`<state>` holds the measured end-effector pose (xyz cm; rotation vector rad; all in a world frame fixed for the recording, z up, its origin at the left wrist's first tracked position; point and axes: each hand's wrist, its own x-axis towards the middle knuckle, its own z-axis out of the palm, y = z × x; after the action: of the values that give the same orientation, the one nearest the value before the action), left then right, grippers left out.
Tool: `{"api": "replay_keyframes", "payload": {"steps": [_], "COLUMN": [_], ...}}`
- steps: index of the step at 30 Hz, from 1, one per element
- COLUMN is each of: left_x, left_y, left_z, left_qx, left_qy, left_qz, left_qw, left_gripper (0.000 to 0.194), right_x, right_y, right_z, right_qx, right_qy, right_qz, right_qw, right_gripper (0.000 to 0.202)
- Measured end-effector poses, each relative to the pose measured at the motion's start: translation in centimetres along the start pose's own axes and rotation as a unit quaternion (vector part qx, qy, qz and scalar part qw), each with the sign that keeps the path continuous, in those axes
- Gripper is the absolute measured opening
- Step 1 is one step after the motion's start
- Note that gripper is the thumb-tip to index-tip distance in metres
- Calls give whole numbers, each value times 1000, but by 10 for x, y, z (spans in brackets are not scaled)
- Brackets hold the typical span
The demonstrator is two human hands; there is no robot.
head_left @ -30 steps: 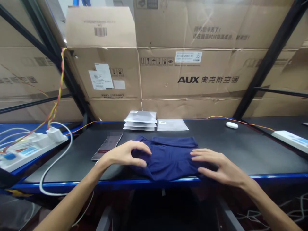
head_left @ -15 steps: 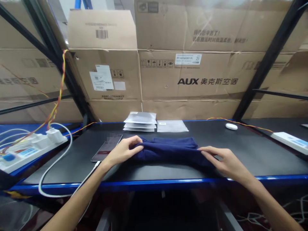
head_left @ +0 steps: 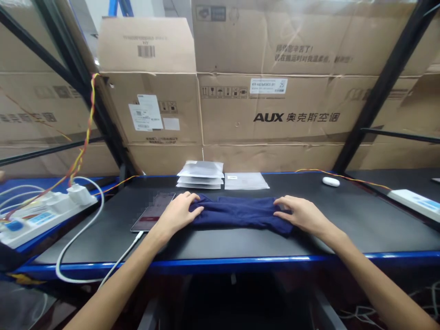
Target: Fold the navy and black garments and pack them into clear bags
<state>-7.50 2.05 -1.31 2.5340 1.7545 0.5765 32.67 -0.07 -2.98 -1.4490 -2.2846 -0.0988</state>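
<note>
Dark blue cloth (head_left: 237, 214) on a black worktop (head_left: 220, 245) with a blue near edge. The cloth lies as a long, narrow, folded bundle running left to right, creased along its top, in the middle of the worktop and set back from the near edge; its right end slants toward the near side. The left hand (head_left: 177, 214) touches the left end of the cloth, its fingers parted from the thumb in a loose curve. The right hand (head_left: 305, 215) touches the right end in a similar way, thumb and fingers apart, the thumb on the near side.

Left of the cloth, just beside the left hand, lies a phone (head_left: 153, 213), a white cable (head_left: 129, 250) at its near end. Beyond the cloth, toward the far edge, are a stack of translucent packets (head_left: 201, 169) and, just to its right, a flat packet (head_left: 246, 181) bearing a small label. A small white rounded case (head_left: 330, 182) lies at far right. One white power strip (head_left: 44, 211) is at the left, with plugs in it; another white strip (head_left: 415, 204) is at the right. Printed cardboard (head_left: 237, 130) stands behind the worktop, between slanting black posts, the right post (head_left: 378, 91) reaching the upper corner.
</note>
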Motion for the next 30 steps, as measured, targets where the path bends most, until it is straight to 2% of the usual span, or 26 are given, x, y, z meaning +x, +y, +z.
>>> {"api": "replay_keyframes", "payload": {"steps": [4,8,12,16,20,22,25,27,30], "left_x": [-3,-7,-7,-1,5,8,12,15,21], "left_y": [2,9,13,11,8,7,8,14,34], "left_z": [-8,-16,-16,-10,-8,-10,-16,-22,-28], "left_qx": [44,102,90,33,-46,-66,-56,-50,-65], "left_qy": [-19,-75,-92,-67,-23,4,44,70,103], "left_qz": [-93,-182,-164,-123,-71,-66,-98,-116,-102], "left_qw": [995,975,978,990,996,996,993,990,987], "left_gripper": [58,67,49,26,11,18,30,34,28], "right_x": [7,24,43,49,46,44,39,33,25], "right_y": [-19,-61,-96,-110,-103,-91,-64,-47,-33], "right_z": [-7,-4,12,28,27,20,11,7,8], "right_qx": [-12,80,112,124,152,163,137,98,86], "right_qy": [35,-3,-118,-205,-224,-227,-196,-168,-178], "right_qz": [-24,-94,-138,-145,-141,-131,-101,-78,-64], "right_qw": [999,992,977,960,952,951,966,978,978], "right_gripper": [27,34,56,64,63,61,59,58,57]}}
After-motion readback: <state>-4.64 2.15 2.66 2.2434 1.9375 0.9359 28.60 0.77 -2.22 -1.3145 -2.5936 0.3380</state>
